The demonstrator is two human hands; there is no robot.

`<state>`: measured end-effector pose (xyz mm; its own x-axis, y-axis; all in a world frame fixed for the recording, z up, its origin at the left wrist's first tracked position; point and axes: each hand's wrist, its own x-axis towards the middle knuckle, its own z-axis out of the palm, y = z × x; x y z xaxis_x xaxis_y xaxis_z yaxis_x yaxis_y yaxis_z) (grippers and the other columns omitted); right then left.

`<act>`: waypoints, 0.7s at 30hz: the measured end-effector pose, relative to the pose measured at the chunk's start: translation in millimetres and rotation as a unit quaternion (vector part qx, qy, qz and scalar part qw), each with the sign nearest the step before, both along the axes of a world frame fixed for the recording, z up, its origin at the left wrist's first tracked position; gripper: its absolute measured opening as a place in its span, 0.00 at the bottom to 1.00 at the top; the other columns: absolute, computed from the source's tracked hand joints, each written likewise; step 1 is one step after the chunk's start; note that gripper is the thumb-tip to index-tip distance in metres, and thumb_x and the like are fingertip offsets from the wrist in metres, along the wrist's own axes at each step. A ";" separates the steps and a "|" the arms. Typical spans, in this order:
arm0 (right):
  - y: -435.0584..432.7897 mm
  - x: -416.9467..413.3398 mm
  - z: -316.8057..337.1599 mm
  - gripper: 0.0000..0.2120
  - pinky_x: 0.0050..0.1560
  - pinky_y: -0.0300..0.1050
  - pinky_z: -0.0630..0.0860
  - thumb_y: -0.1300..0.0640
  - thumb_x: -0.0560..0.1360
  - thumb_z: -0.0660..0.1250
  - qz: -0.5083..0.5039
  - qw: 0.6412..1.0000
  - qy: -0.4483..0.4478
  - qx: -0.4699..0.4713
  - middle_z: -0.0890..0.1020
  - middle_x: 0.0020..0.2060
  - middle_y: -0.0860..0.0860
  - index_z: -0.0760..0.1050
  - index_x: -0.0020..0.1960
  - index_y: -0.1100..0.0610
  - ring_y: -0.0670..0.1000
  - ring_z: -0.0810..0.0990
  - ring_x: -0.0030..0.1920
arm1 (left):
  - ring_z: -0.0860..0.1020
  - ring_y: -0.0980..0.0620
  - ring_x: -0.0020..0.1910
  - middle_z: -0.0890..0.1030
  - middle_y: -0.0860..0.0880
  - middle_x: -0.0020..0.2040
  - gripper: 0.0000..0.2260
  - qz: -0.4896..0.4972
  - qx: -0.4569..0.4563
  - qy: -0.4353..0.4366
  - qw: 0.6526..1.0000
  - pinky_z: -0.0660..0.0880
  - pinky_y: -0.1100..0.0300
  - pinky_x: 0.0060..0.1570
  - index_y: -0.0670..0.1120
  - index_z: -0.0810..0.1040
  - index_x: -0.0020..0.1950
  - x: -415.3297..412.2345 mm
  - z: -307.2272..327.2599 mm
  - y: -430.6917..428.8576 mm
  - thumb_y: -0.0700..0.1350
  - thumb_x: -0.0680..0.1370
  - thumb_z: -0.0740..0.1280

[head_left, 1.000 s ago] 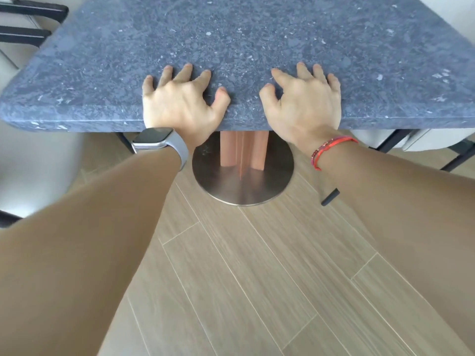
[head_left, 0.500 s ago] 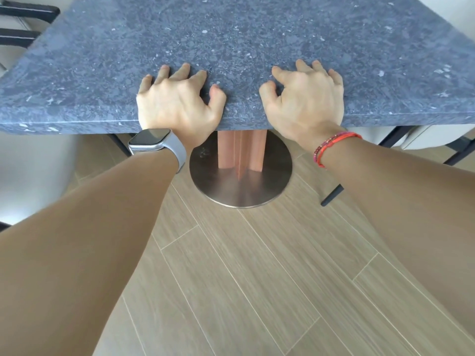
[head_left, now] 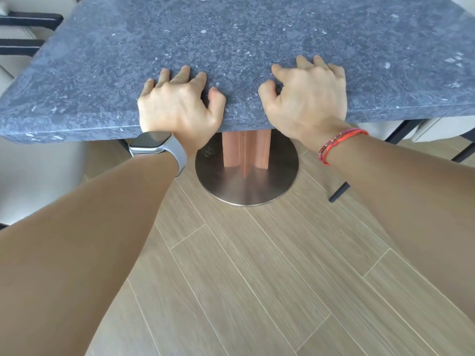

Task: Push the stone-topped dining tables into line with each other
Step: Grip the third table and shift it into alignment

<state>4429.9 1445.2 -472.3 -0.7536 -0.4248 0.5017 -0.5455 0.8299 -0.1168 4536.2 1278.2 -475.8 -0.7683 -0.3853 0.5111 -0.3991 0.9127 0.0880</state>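
A grey-blue speckled stone-topped table [head_left: 244,39] fills the upper half of the view. It stands on a copper-coloured pedestal [head_left: 246,152] with a round brushed-steel base [head_left: 246,186]. My left hand [head_left: 177,109], with a watch on its wrist, presses on the near edge with fingers spread over the top. My right hand [head_left: 308,98], with red bracelets at the wrist, lies the same way a little to the right. Both palms bear against the table's front edge. Only this one table shows.
Pale chairs with black frames stand at the far left [head_left: 25,32] and under the table's right side [head_left: 437,132]. A black chair leg [head_left: 339,192] touches the floor right of the base. Wood-look floor planks [head_left: 257,278] run below.
The table top has swung slightly, its left near corner now lower in view and its right side higher. Both hands stay on the near edge in the same grip.
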 end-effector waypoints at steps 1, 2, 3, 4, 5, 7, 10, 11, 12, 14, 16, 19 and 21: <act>0.7 -0.4 -1.5 0.28 0.68 0.60 0.66 0.42 0.75 0.50 -0.001 1.000 0.001 0.000 0.82 0.56 0.60 0.80 0.65 0.48 0.65 0.75 0.65 | 0.77 0.39 0.55 0.82 0.47 0.50 0.23 0.002 -0.001 0.004 1.000 0.71 0.47 0.53 0.45 0.81 0.52 0.1 -1.1 0.3 0.57 0.78 0.51; 1.1 -0.1 -1.8 0.28 0.68 0.60 0.66 0.42 0.75 0.50 -0.001 1.000 0.002 0.000 0.82 0.55 0.59 0.81 0.65 0.48 0.65 0.75 0.64 | 0.77 0.39 0.55 0.82 0.47 0.50 0.23 0.003 -0.002 0.004 1.000 0.71 0.47 0.53 0.45 0.81 0.52 0.0 -2.1 0.7 0.57 0.78 0.51; 1.0 0.3 -1.5 0.27 0.67 0.59 0.66 0.42 0.75 0.50 -0.001 1.000 0.003 0.000 0.82 0.55 0.59 0.81 0.64 0.48 0.65 0.75 0.64 | 0.77 0.39 0.55 0.81 0.47 0.50 0.23 0.003 -0.003 0.004 1.000 0.71 0.48 0.52 0.46 0.81 0.52 -0.1 -2.0 1.2 0.57 0.78 0.50; 0.9 0.5 -1.2 0.27 0.67 0.59 0.66 0.43 0.75 0.50 0.000 1.000 0.005 0.001 0.82 0.55 0.60 0.81 0.64 0.48 0.65 0.75 0.64 | 0.77 0.39 0.55 0.82 0.47 0.50 0.23 0.003 -0.004 0.004 1.000 0.71 0.48 0.52 0.46 0.81 0.52 -0.5 -1.8 1.3 0.57 0.78 0.50; 0.8 1.0 -0.7 0.27 0.66 0.60 0.66 0.43 0.75 0.50 0.004 1.000 0.007 0.002 0.82 0.54 0.60 0.81 0.64 0.49 0.65 0.75 0.64 | 0.77 0.40 0.55 0.81 0.47 0.50 0.23 0.006 -0.004 0.005 1.000 0.71 0.48 0.52 0.46 0.81 0.52 0.0 -1.0 1.5 0.57 0.78 0.50; 1.5 1.2 -0.8 0.27 0.66 0.59 0.66 0.43 0.75 0.50 0.007 1.000 0.009 0.001 0.82 0.54 0.60 0.81 0.65 0.48 0.65 0.75 0.63 | 0.77 0.40 0.54 0.81 0.47 0.49 0.23 0.007 -0.003 0.007 1.000 0.71 0.49 0.51 0.46 0.81 0.51 0.8 -0.9 2.6 0.57 0.78 0.51; 1.3 -1.2 -0.9 0.27 0.64 0.58 0.67 0.42 0.75 0.50 0.006 1.000 0.016 0.005 0.82 0.53 0.60 0.81 0.63 0.48 0.65 0.76 0.61 | 0.77 0.40 0.54 0.82 0.47 0.50 0.23 0.003 -0.005 0.016 1.000 0.71 0.48 0.52 0.46 0.82 0.51 0.1 -1.1 1.7 0.57 0.78 0.51; 1.9 -0.4 -0.6 0.27 0.63 0.58 0.67 0.43 0.75 0.50 0.005 1.000 0.014 0.005 0.82 0.52 0.60 0.82 0.62 0.49 0.65 0.76 0.59 | 0.77 0.40 0.54 0.82 0.47 0.50 0.23 0.001 -0.007 0.018 1.000 0.71 0.48 0.52 0.46 0.82 0.51 0.3 -1.1 1.5 0.57 0.78 0.51; 2.2 0.5 0.5 0.28 0.62 0.58 0.67 0.43 0.75 0.50 0.004 1.000 0.014 0.006 0.82 0.51 0.60 0.82 0.62 0.49 0.65 0.76 0.59 | 0.77 0.39 0.54 0.82 0.46 0.50 0.23 -0.002 -0.012 0.017 1.000 0.70 0.49 0.50 0.45 0.81 0.51 0.4 -0.7 1.5 0.57 0.78 0.51; 2.0 0.0 3.5 0.28 0.61 0.58 0.67 0.43 0.75 0.49 0.006 1.000 0.009 0.014 0.82 0.51 0.60 0.81 0.63 0.50 0.65 0.77 0.58 | 0.77 0.38 0.53 0.81 0.46 0.49 0.22 -0.005 -0.027 0.011 1.000 0.65 0.50 0.45 0.45 0.80 0.49 -1.0 1.9 2.6 0.56 0.78 0.51; 2.3 3.6 5.0 0.29 0.61 0.58 0.68 0.43 0.75 0.49 0.011 1.000 -0.007 0.019 0.82 0.51 0.59 0.81 0.63 0.51 0.64 0.77 0.57 | 0.77 0.38 0.53 0.80 0.46 0.48 0.21 0.000 -0.031 0.005 0.999 0.62 0.52 0.44 0.45 0.78 0.48 2.6 1.7 2.6 0.56 0.79 0.51; 2.6 3.3 4.2 0.26 0.60 0.56 0.68 0.44 0.76 0.50 0.004 1.000 -0.004 0.007 0.82 0.49 0.58 0.82 0.60 0.51 0.63 0.77 0.56 | 0.76 0.38 0.51 0.80 0.46 0.46 0.21 0.000 -0.028 0.021 0.999 0.62 0.52 0.43 0.45 0.79 0.47 2.6 1.3 3.5 0.56 0.78 0.52; 2.9 4.8 3.5 0.25 0.59 0.55 0.67 0.44 0.76 0.51 -0.004 1.000 -0.007 0.003 0.81 0.47 0.58 0.83 0.57 0.51 0.62 0.76 0.54 | 0.76 0.38 0.52 0.80 0.46 0.46 0.20 0.005 -0.025 0.019 0.999 0.62 0.52 0.44 0.45 0.79 0.47 3.8 -0.1 3.8 0.56 0.79 0.52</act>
<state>4434.7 1448.1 -468.8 -0.7631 -0.4224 0.4892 -0.5380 0.8345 -0.1188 4540.0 1282.0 -475.9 -0.7441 -0.3667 0.5585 -0.4061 0.9120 0.0578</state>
